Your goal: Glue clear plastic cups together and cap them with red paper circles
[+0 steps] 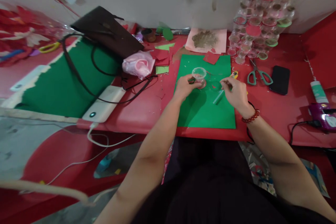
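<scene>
Plastic cup (pixel 198 72) is between two outstretched, curled hands (pixel 184 85) (pixel 236 94).

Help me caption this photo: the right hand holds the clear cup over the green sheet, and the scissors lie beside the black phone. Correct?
Not quite: the head view shows the left hand, not the right hand, holding the clear cup over the green sheet. The scissors lie beside the black phone.
</scene>
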Tool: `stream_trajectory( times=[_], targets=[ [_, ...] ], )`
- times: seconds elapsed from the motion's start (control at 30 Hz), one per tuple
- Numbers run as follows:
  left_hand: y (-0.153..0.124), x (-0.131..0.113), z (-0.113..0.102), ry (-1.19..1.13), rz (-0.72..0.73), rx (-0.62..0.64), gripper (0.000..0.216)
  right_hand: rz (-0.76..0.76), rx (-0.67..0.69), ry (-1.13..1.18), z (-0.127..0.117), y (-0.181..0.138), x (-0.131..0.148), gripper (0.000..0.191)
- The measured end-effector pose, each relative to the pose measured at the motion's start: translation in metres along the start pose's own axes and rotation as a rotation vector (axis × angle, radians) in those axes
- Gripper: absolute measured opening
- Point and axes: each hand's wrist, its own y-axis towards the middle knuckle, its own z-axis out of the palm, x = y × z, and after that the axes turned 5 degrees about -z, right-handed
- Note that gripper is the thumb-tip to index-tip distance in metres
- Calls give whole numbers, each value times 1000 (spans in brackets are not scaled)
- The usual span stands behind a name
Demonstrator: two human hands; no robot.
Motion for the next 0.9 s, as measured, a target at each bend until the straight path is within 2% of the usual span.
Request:
stream_trajectory(
  times=[0.13,0.23,0.33,0.4,0.63,0.7,0.8,0.9],
  targets=[
    [2,-2,-13,13,-61,-28,55,-23,-48,13,-1,-1,0,14],
    [8,-1,-25,-39,30,-199,57,-45,-87,56,-1,-1,-1,15],
    [14,-1,-30,-118,60,-429,41,-60,-144,83,1,-2,-4,16],
    [15,-3,-29,-180,41,-491,26,-63,-162,82,1,-2,-4,16],
    [9,-16,-21,-305,18,-450,3,-35,-152,12,-9,1,3,21],
    [9,-15,-22,-289,9,-415,5,-39,-116,-39,-12,5,5,19],
    [9,-11,-24,-226,-31,-297,14,-38,-12,-146,-10,16,7,14],
    [10,-8,-22,-152,-24,-185,31,-39,128,-228,6,37,8,33]
  ],
)
